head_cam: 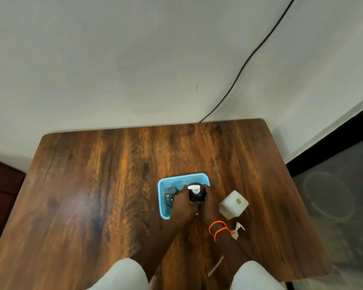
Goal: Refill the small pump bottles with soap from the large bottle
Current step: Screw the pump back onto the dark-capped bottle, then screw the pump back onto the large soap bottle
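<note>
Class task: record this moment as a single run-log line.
both hands hold dark pump bottle over blue basket | grey bottle in basket | large white bottle uncapped | its pump on table

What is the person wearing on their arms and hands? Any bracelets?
Both hands, left hand and right hand, are bare, with no gloves. The right wrist wears two thin orange string bracelets. Short white sleeves cover the upper arms, and the forearms are uncovered.
</note>
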